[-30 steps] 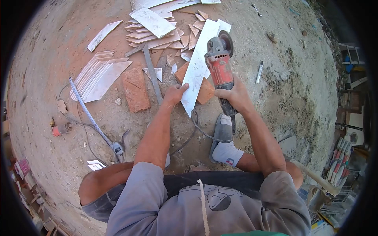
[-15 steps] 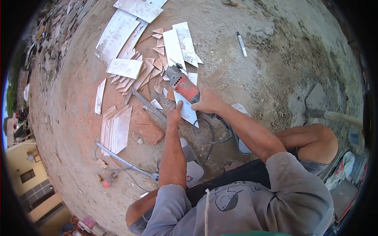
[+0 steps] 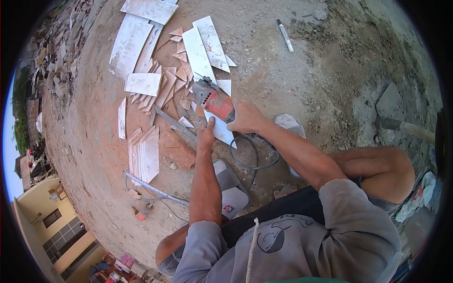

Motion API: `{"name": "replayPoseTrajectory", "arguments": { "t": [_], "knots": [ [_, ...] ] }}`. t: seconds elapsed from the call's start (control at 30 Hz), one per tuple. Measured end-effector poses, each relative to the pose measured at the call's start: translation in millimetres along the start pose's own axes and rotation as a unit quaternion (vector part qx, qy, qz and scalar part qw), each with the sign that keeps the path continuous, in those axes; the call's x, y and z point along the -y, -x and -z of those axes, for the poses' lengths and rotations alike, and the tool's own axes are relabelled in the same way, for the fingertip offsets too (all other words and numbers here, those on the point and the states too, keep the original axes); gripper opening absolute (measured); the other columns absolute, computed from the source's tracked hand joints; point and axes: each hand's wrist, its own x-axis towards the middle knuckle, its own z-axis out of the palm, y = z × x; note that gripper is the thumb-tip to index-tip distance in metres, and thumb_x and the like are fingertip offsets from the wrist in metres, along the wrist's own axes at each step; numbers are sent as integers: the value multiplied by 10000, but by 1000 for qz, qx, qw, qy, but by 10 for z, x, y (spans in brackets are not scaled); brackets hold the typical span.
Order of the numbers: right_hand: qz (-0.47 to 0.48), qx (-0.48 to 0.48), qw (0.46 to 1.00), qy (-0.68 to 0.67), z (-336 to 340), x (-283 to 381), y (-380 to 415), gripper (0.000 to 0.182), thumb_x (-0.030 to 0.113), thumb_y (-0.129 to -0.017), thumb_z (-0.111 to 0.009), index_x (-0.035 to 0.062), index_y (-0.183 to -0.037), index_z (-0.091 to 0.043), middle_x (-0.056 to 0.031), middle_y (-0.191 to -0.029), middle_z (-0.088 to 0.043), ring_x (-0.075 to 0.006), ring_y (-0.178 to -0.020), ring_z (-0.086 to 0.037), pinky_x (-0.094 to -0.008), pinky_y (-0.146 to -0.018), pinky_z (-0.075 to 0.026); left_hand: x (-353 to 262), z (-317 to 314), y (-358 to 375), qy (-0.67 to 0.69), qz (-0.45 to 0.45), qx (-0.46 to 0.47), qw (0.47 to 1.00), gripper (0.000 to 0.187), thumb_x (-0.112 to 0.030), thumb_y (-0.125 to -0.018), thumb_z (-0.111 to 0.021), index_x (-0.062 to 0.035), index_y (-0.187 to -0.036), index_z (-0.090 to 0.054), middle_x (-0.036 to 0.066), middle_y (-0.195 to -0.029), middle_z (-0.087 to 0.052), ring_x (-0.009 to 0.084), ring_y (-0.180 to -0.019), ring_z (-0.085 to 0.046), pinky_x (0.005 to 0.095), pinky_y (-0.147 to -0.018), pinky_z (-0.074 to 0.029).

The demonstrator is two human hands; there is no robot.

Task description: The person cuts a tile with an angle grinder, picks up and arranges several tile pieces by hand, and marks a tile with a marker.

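My right hand (image 3: 245,118) grips the body of a red angle grinder (image 3: 213,99), whose disc end sits over a long white tile strip (image 3: 221,131) lying on an orange brick. My left hand (image 3: 206,134) presses flat on the near end of that strip, fingers together. The grinder's black cord (image 3: 247,158) loops on the ground between my feet. I am squatting over sandy ground.
Cut tile offcuts (image 3: 177,80) and long white tiles (image 3: 203,45) lie beyond the grinder. A stack of pointed tiles (image 3: 144,153), a brick (image 3: 177,148), a metal square (image 3: 177,125), a tape measure (image 3: 153,188), a marker (image 3: 285,35) and a shovel (image 3: 401,123) lie around.
My head has swung left, so the whole scene has rotated. The grinder has come down lower along the strip toward my left hand. Both hands keep their hold.
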Motion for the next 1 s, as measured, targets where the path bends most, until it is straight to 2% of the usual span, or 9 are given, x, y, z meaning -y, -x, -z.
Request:
{"name": "replayPoseTrajectory", "arguments": {
  "t": [0.2, 0.27, 0.5, 0.6, 0.67, 0.77, 0.9, 0.97, 1.0],
  "knots": [
    [-8, 23, 1000, -16, 74, 6, 22, 805, 277, -600, -726, -72, -1277, -464, -304, -1156, -593, -429, -1106, -576, -435, -941, -483, 23, -2, -23, 9, 13, -4, 1000, 494, -449, -930, -616, 36, -1001, -681, 63, -881, -662, 144, -784, -571, 314, -736, -449],
    [42, -40, 998, -25, -16, -66, 16, 654, 259, -597, -704, -113, -1107, -528, -319, -1069, -625, -447, -1022, -622, -438, -898, -516, 49, 9, -43, 2, 2, 1, 1000, 498, -455, -926, -619, 35, -992, -683, 63, -877, -661, 144, -781, -566, 313, -732, -447],
    [34, -36, 999, -6, 4, -45, 106, 656, 257, -603, -697, -108, -1116, -515, -322, -1072, -621, -446, -1031, -618, -442, -898, -515, 73, 41, -68, -12, 10, 7, 1000, 522, -474, -915, -627, 43, -952, -689, 68, -840, -661, 154, -756, -573, 320, -705, -453],
    [28, -38, 999, 10, 72, 6, 155, 662, 263, -607, -696, -101, -1126, -507, -323, -1056, -625, -447, -1028, -618, -449, -890, -517, 36, 11, -40, -40, -13, -16, 999, 527, -478, -910, -630, 45, -940, -689, 73, -831, -661, 162, -751, -577, 322, -698, -455],
    [-16, 22, 1000, 8, 117, 30, 162, 671, 272, -612, -698, -92, -1141, -501, -322, -1064, -623, -449, -1033, -616, -453, -890, -515, 29, 0, -31, -9, -8, -13, 1000, 524, -475, -908, -630, 44, -943, -688, 78, -833, -662, 164, -756, -580, 323, -705, -455],
    [-36, 51, 998, 10, 148, 16, 156, 743, 317, -604, -714, -82, -1190, -491, -320, -1066, -627, -453, -1002, -624, -461, -879, -507, 156, 30, -137, 1, 23, -3, 1000, 525, -473, -908, -632, 49, -943, -686, 81, -833, -662, 164, -754, -577, 324, -707, -454],
    [-22, 43, 999, 22, 142, 1, 151, 747, 321, -603, -716, -85, -1189, -494, -321, -1065, -626, -453, -1009, -623, -458, -879, -508, 142, 37, -121, -24, 8, -15, 1000, 524, -474, -909, -631, 46, -927, -687, 82, -831, -661, 161, -749, -571, 323, -706, -452],
    [-14, 28, 999, 20, 128, 8, 138, 761, 317, -602, -717, -92, -1203, -491, -322, -1069, -625, -450, -1012, -623, -456, -882, -508, 282, 70, -231, -35, -9, 12, 999, 473, -471, -935, -603, -10, -1016, -677, 57, -862, -661, 155, -746, -606, 321, -620, -487],
    [-9, 28, 999, 22, 132, 25, 126, 761, 317, -602, -717, -92, -1203, -491, -322, -1069, -625, -450, -1012, -623, -456, -882, -508, 261, 78, -227, -33, -11, 8, 999, 473, -471, -935, -603, -10, -1016, -677, 57, -862, -661, 155, -746, -606, 321, -620, -487]
  ]
}}
